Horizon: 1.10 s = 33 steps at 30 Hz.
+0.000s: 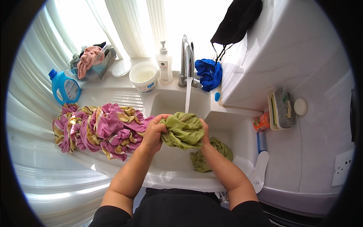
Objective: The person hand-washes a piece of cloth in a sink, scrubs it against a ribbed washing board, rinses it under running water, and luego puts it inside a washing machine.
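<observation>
Head view: two bare hands grip a bunched green cloth [182,130] above a white sink [160,178], beneath a chrome tap [182,62]. The left hand [153,132] is closed on the cloth's left side, its thumb toward the viewer; the right hand [205,132] clasps the right side, its fingers largely hidden behind the folds. A stream of water [188,94] runs from the spout to the cloth's upper edge; whether it strikes the fabric or passes behind it cannot be told. A second green bundle [212,156] lies in the basin, partly covered by the right forearm. At left, a heap of pink-and-yellow fabric [100,130] covers much of the ribbed drainboard [129,99], with a blue detergent bottle [65,87] just behind it. Along the rear ledge stand a white tub [143,78] and a white pump bottle [164,66]; a crumpled blue cloth [208,75] lies just right of the tap.
</observation>
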Tool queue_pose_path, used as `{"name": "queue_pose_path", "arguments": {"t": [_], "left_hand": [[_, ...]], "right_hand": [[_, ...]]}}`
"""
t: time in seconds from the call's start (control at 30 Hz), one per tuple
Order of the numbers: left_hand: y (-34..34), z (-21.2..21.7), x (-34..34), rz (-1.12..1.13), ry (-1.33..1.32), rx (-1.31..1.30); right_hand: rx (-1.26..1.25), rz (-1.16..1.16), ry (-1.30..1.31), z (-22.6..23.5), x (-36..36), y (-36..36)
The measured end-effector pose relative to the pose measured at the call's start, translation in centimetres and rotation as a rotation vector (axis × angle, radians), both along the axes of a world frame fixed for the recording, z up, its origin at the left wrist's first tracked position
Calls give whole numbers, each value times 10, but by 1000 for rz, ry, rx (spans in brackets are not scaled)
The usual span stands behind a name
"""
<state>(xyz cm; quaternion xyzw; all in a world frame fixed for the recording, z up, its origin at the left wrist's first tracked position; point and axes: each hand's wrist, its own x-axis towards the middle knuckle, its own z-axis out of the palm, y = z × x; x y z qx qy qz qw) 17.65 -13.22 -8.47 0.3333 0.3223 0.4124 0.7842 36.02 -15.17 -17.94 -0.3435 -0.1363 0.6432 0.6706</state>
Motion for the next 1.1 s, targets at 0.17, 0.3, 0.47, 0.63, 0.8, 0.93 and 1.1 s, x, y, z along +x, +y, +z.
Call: {"name": "queue_pose_path", "arguments": {"t": [0.17, 0.3, 0.47, 0.63, 0.8, 0.93, 1.1], "left_hand": [[-14, -33, 3, -29, 341, -467], [-7, -77, 20, -212, -336, -591], [9, -94, 41, -33, -621, -568], [25, -106, 33, 103, -423, -545], [18, -90, 49, 131, -418, -620], [4, -83, 62, 141, -186, -576], [0, -91, 50, 68, -55, -457]], "right_hand": [[-15, -195, -1360, 16, -2, 5], [84, -86, -1125, 36, -37, -7], [149, -86, -555, 25, -42, -9], [262, 264, -1265, 28, 18, -7], [327, 271, -1280, 21, 22, -16], [81, -61, -1007, 6, -5, -4], [-60, -166, -812, -3, -25, -7]]}}
